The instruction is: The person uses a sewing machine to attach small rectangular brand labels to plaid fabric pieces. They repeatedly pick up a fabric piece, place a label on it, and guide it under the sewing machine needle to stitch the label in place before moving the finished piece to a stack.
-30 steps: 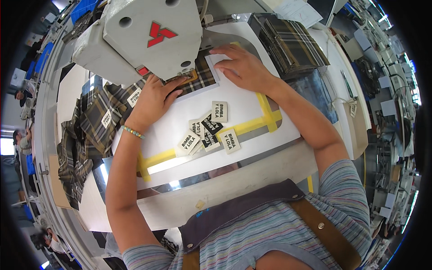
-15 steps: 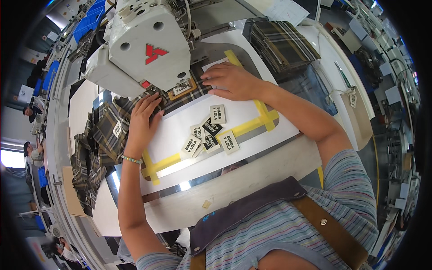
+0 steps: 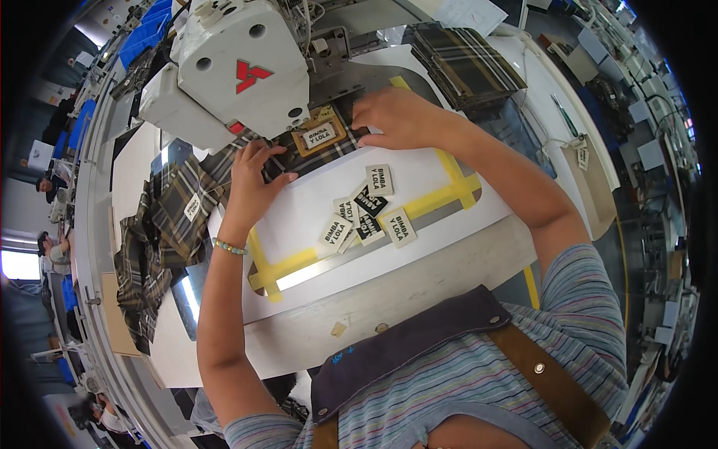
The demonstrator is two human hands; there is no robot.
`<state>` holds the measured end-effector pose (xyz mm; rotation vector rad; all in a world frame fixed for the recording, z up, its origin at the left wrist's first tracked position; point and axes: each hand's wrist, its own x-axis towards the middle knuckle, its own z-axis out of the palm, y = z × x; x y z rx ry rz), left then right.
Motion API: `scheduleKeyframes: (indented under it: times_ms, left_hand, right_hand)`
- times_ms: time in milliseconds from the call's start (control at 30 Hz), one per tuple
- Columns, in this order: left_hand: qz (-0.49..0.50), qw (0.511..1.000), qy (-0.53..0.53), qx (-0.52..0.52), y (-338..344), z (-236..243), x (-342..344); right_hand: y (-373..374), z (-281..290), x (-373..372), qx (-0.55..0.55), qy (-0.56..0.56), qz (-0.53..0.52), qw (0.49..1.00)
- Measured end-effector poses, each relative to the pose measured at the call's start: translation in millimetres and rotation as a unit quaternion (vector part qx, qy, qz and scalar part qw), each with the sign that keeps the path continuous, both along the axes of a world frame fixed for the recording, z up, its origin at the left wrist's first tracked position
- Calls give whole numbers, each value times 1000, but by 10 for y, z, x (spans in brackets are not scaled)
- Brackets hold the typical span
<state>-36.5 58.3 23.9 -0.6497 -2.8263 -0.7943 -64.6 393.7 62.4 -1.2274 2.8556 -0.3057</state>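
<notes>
The left hand [image 3: 256,179] lies over the dark plaid cloth [image 3: 318,161], its fingers bent and its thumb standing wide of them. The right hand [image 3: 404,123] rests at the other end of that cloth, its thumb likewise apart from the fingers; its fingertips are a little blurred, and whether they press on the cloth I cannot tell.

Between the hands, a brass-coloured frame [image 3: 325,147] sits on the cloth, with a pale rectangular label [image 3: 320,135] inside it. The white sewing machine head [image 3: 243,82], bearing a red emblem, looms just beyond the left hand. Nearer the body, a small heap of pale and black labels [image 3: 369,203] overlaps on a white sheet [image 3: 303,221] edged with yellow tape [image 3: 437,196].

Farther left, more plaid cloth [image 3: 168,228] hangs in folds, a pale label on it. At the far right rises a stack of plaid pieces [image 3: 471,67], with a slim green tool [image 3: 565,116] well apart from it.
</notes>
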Motion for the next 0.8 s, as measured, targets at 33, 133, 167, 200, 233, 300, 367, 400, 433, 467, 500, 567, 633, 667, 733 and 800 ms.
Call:
scheduleKeyframes:
  times_ms: [33,133,167,200,233,300,367,400,433,467,500,567,633,667,733,800]
  left_hand:
    - [8,1000,2,4,55,-28,-27]
    - [35,998,28,34,146,-107,-98]
    - [43,997,46,43,140,-175,-122]
    - [51,995,63,52,134,-232,-140]
    - [45,994,87,59,140,-270,-165]
    - [34,988,133,72,135,-338,-200]
    - [35,988,134,74,169,-328,-190]
    - [36,987,135,75,184,-324,-183]
    - [34,986,144,79,182,-316,-184]
    - [31,984,154,83,177,-310,-168]
    - [28,982,164,88,174,-303,-147]
    - [36,988,122,88,217,-227,-36]
    - [51,992,73,94,256,-201,52]
    - [60,988,62,127,278,-223,66]
    - [78,977,42,194,318,-280,85]
    - [81,970,17,228,329,-272,84]
  right_hand:
    - [23,11,-11,12,-3,-16,1000]
    - [25,23,8,11,-6,-30,999]
    - [14,-14,10,-5,12,-21,1000]
    - [-3,-89,11,-21,30,-11,999]
    - [-12,-161,3,-37,48,-2,998]
    - [-18,-262,-22,-67,82,-2,994]
    - [-16,-367,-50,-89,106,2,990]
    - [-9,-422,-74,-97,114,5,989]
    - [-11,-445,-95,-106,124,7,987]
    - [-15,-473,-96,-118,127,15,985]
    - [-20,-504,-84,-130,131,21,983]
    - [-40,-477,-7,-141,150,32,978]
    - [-77,-435,67,-140,185,43,972]
    - [-106,-447,78,-142,199,45,969]
    - [-156,-483,89,-143,227,50,962]
    - [-146,-515,45,-125,253,57,958]
